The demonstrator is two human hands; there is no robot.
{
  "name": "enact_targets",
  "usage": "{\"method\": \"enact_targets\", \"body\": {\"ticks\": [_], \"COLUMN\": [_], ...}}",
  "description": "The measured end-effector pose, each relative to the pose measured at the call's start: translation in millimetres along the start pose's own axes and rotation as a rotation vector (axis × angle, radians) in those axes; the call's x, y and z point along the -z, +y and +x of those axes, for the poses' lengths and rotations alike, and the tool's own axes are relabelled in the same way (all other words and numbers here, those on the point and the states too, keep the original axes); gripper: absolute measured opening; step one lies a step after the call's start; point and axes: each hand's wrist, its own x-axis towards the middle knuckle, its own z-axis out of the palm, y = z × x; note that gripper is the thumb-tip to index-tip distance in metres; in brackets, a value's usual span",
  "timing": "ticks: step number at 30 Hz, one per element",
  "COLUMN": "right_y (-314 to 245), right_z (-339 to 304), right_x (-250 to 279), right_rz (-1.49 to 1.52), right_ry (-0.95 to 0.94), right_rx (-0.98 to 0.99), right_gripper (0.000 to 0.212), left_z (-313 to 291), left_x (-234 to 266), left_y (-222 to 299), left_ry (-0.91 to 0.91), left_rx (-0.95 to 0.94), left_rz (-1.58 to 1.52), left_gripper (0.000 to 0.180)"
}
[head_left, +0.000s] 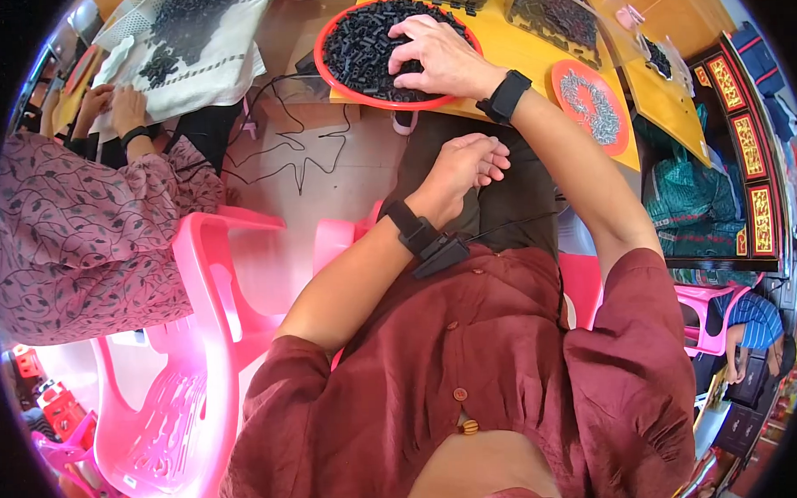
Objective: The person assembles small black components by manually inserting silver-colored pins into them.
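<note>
A round red tray at the table's edge is heaped with small black tube-like plastic pieces. My right hand reaches into it from the right, with bent fingers apart and their tips at the black pieces. Nothing shows held between them. Over my lap is my left hand, its fingers curled in together, so whatever lies inside the palm is hidden. Black bands circle both wrists; the left one carries a small black box. Right of my right wrist, a smaller orange-red plate holds small silvery metal parts.
A clear bin of dark parts stands on the yellow tabletop. To the left, another person works at a white cloth with black pieces. Pink plastic chairs stand beside me. Thin black cables trail across the floor.
</note>
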Motion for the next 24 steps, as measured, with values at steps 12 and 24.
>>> {"method": "enact_targets", "body": {"ticks": [12, 24], "right_y": [10.1, 1.1], "right_z": [0.6, -15.1], "right_x": [2.9, 14.3], "right_rz": [-0.004, 0.087], "right_ry": [0.084, 0.056], "right_rx": [-0.181, -0.138], "right_gripper": [0.013, 0.012], "left_z": [-0.3, 6.1], "left_x": [-0.2, 7.9], "left_y": [0.8, 1.1], "left_ry": [0.001, 0.596], "left_rx": [-0.008, -0.414], "left_rz": [-0.010, -0.256], "left_gripper": [0.020, 0.018]}}
